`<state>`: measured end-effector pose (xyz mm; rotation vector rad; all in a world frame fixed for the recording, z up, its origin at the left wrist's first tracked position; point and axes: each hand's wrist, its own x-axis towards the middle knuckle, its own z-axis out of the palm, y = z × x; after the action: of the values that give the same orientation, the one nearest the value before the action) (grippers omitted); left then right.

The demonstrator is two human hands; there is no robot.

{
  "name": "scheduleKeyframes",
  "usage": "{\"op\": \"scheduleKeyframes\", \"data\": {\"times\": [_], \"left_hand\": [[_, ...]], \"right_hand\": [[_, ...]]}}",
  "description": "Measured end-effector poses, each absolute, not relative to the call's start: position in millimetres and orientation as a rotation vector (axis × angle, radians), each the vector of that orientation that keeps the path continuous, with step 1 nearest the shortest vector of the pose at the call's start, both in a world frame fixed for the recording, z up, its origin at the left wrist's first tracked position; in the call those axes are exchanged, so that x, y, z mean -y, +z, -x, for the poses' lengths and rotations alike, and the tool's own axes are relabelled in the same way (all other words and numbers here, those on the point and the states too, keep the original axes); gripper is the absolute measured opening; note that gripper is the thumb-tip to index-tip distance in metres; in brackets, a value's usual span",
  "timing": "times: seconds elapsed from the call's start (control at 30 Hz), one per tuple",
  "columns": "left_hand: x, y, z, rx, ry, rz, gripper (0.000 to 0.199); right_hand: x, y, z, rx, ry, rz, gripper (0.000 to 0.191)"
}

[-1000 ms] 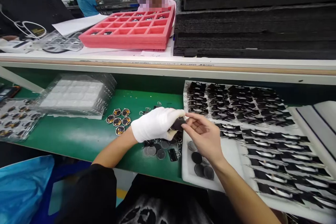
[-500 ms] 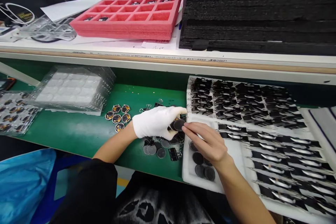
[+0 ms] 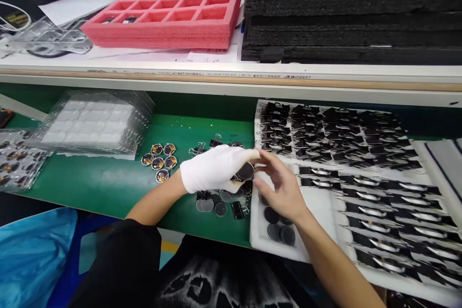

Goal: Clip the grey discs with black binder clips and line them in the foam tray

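Observation:
My left hand, in a white glove, is closed on a round watch case with a dark face and a metal rim, its dark side turned toward me. Just right of it, my bare right hand has its thumb and index finger apart; the index fingertip is by the gloved thumb. Whether it touches the case I cannot tell. Below the hands lie loose dark discs and a black binder clip. More dark discs rest in a white foam tray under my right wrist.
Several round metal-rimmed parts sit left of my glove. Stacked clear plastic trays stand further left. Rows of clipped parts fill the foam at right. Above runs a shelf edge carrying a pink foam tray and black foam.
My right fingers have gone from pinching at the disc's edge to standing apart, index raised toward the gloved thumb. The left hand still holds the case. The view has shifted slightly.

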<state>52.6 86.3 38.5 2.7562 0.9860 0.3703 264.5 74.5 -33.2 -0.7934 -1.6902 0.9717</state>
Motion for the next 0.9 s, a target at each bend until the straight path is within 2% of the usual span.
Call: {"op": "scheduleKeyframes", "data": {"times": [0.1,0.17,0.23,0.33,0.47,0.53,0.6,0.77,0.83,0.9], "left_hand": [[-85.2,52.0,-44.8,-0.986,0.279,-2.821,0.057],[-92.0,60.3,-29.1,-1.134,0.293,-2.813,0.053],[-107.5,63.2,-10.9,-1.475,0.343,-2.722,0.039],[-143.6,53.3,7.3,-1.890,0.211,-2.465,0.044],[-187.3,31.8,13.3,-1.655,-0.169,-2.381,0.041],[-192.9,29.2,13.2,-1.548,-0.208,-2.427,0.034],[-182.8,32.0,9.0,-1.547,0.007,-2.501,0.032],[-107.7,31.5,-35.1,-1.680,1.096,-2.402,0.036],[-77.4,26.5,-54.6,-1.637,1.284,-2.374,0.035],[-57.5,25.4,-63.3,-1.585,1.280,-2.349,0.033]], "right_hand": [[-77.8,-33.3,-262.4,1.368,1.583,0.919,0.039],[-84.0,-33.0,-264.8,1.166,1.750,0.942,0.034],[-91.6,-32.7,-268.1,0.984,1.808,0.917,0.034],[-100.9,-33.4,-270.9,0.819,1.856,0.873,0.039],[-104.7,-35.8,-270.4,0.850,1.909,0.810,0.035],[-103.6,-36.5,-269.7,0.864,1.914,0.761,0.031],[-101.2,-36.5,-268.3,0.892,1.904,0.722,0.032],[-90.4,-36.0,-259.4,0.993,1.824,0.644,0.031],[-85.7,-36.3,-255.9,1.008,1.808,0.617,0.029],[-82.3,-36.7,-254.7,1.063,1.796,0.603,0.028]]}}
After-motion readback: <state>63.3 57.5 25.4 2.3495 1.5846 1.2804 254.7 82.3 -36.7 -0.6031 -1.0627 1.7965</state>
